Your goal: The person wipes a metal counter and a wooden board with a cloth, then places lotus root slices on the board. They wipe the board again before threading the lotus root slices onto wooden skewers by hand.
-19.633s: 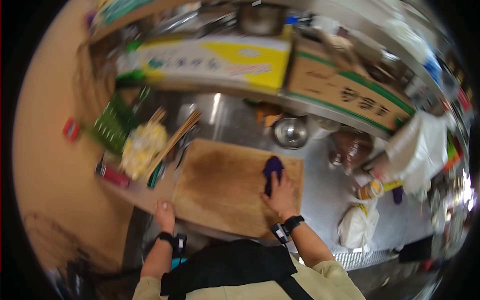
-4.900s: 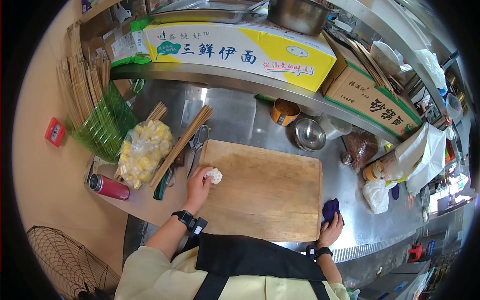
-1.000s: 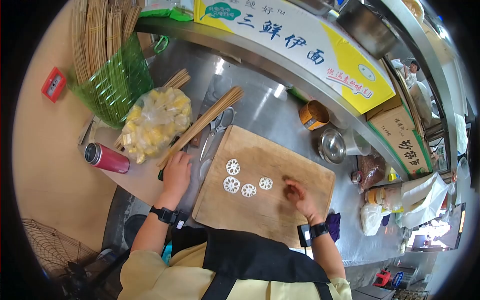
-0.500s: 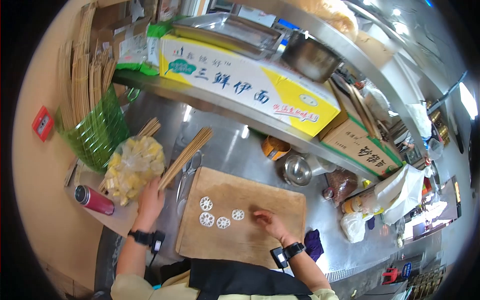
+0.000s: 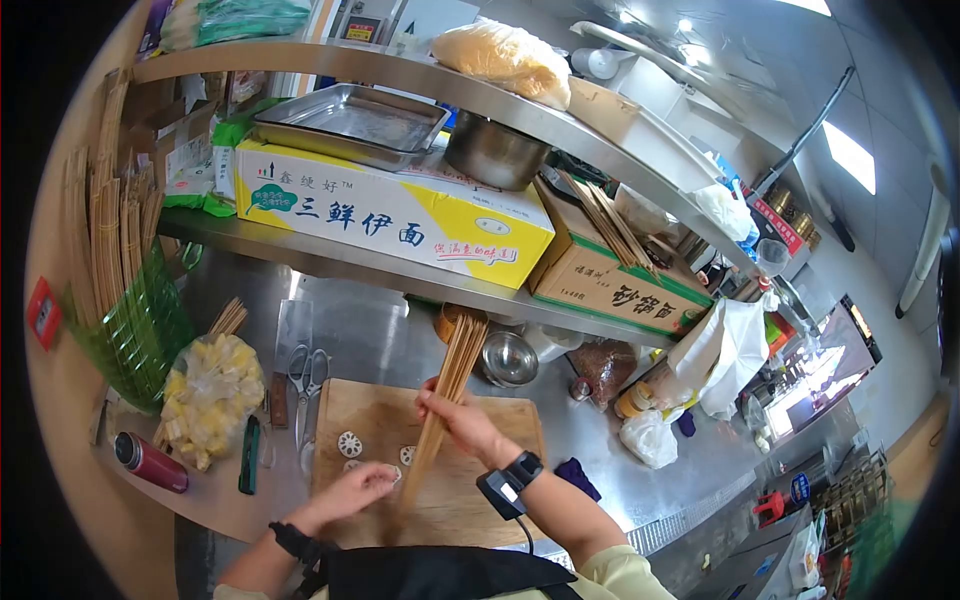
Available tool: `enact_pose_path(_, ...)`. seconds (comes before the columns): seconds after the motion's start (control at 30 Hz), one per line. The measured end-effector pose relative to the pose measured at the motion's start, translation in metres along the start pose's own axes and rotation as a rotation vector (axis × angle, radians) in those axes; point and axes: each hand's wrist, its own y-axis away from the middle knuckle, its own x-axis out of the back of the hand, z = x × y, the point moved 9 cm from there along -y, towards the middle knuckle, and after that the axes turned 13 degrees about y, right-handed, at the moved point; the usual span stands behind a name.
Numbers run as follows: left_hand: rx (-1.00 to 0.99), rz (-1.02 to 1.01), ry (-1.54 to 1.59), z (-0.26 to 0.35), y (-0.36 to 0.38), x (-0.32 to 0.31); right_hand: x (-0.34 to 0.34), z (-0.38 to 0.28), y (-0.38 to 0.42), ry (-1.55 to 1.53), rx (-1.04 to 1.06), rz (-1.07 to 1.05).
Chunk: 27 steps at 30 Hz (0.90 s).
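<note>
My right hand is closed round a bundle of bamboo skewers, held at a slant over the wooden cutting board. The lower ends of the bundle are blurred. My left hand is low over the board, its fingertips drawn together at a pale lotus root slice, which is mostly hidden by the fingers and looks pinched. Another lotus root slice lies flat at the board's upper left, and one more rests beside the skewers.
Left of the board are scissors, a knife, a green-handled tool, a bag of yellow chunks and a red bottle. A metal bowl stands behind the board. A shelf with a noodle box overhangs the back.
The skewer bundle has passed from my left hand to my right. My left hand has come from beside the bag to the lotus root slices. The camera view has shifted.
</note>
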Motion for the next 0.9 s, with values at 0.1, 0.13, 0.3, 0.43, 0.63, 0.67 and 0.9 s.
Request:
enact_pose_path(0.1, -0.143, 0.135, 0.178, 0.066, -0.018, -0.002, 0.024, -0.032, 0.013, 0.368, -0.001, -0.022)
enact_pose_path(0.13, -0.199, 0.129, 0.257, 0.085, -0.027, -0.007, 0.018, -0.048, 0.03, 0.494, -0.018, -0.113)
enact_pose_path(0.3, -0.004, 0.099, 0.621, 0.059, -0.052, -0.033, -0.01, 0.032, 0.122, 0.25, -0.563, -0.412)
enact_pose_path(0.43, 0.206, 0.121, 0.715, -0.025, -0.042, -0.04, -0.028, 0.091, 0.155, -0.143, -0.654, -0.428)
enact_pose_path(0.63, 0.243, 0.176, 0.797, -0.051, -0.032, -0.033, -0.023, 0.108, 0.153, -0.261, -0.528, -0.351)
enact_pose_path(0.67, 0.234, 0.16, 0.799, -0.052, -0.034, -0.034, -0.02, 0.116, 0.151, -0.201, -0.48, -0.389)
enact_pose_path(0.9, 0.14, 0.16, 0.718, -0.036, -0.038, -0.04, 0.022, 0.111, 0.147, -0.057, -0.416, -0.291)
